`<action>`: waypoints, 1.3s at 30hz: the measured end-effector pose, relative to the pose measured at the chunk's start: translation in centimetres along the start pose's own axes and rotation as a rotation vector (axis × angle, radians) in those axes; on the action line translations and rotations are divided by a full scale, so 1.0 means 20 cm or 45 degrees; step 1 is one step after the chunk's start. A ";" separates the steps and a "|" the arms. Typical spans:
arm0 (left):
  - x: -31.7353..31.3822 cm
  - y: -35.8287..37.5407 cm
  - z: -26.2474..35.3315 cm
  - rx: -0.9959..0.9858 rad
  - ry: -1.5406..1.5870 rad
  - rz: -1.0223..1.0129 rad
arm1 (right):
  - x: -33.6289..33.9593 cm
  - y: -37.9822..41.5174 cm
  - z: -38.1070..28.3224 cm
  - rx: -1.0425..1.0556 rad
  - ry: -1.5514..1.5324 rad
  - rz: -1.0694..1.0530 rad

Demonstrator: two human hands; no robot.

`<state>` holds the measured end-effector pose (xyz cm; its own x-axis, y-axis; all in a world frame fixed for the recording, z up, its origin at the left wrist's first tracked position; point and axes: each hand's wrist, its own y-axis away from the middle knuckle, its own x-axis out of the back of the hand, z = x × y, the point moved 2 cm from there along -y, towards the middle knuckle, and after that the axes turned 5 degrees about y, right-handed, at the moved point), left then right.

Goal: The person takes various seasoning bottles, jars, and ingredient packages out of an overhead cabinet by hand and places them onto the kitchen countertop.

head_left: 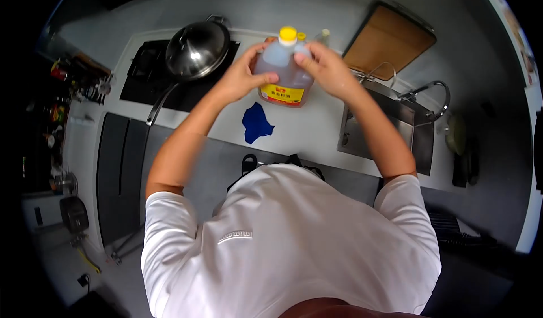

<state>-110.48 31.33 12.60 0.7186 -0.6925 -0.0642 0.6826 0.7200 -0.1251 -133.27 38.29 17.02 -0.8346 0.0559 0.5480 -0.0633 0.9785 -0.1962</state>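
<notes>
A large clear plastic jug [283,69] of brownish liquid, with a yellow cap and a yellow-and-red label, stands upright between my hands over the white counter [223,125]. My left hand [243,76] wraps its left side, thumb across the front. On the other side my right hand [325,68] grips near the handle and shoulder, with the thumb in front. A crumpled dark blue cloth [257,123] lies on the counter just below the jug. Behind the jug, partly hidden, are a smaller yellow-capped bottle [301,37] and a clear glass bottle [324,35].
To the left, a lidded wok [198,51] sits on the black stove [148,72], its long handle jutting past the counter edge. A brown cutting board [387,42] leans at the back wall. On the right is a steel sink [421,140] with a curved faucet [444,94].
</notes>
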 end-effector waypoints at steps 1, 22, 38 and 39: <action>0.04 0.04 -0.14 0.049 -0.054 0.011 | -0.09 0.00 0.09 0.000 -0.017 -0.033; 0.62 0.60 -1.02 0.386 -0.785 1.040 | -1.45 -0.58 0.46 0.167 0.384 -0.623; 0.48 0.51 -0.43 1.039 -1.519 0.352 | -0.57 -0.34 -0.09 0.488 0.696 -0.932; 0.39 0.45 -0.12 0.960 -1.408 0.120 | -0.40 -0.29 -0.25 0.446 0.706 -0.900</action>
<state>-99.04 32.19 8.66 0.2517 -0.4965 0.8308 0.2739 0.8598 0.4309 -123.50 33.23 17.90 -0.1694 -0.3502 0.9212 -0.6870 0.7121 0.1444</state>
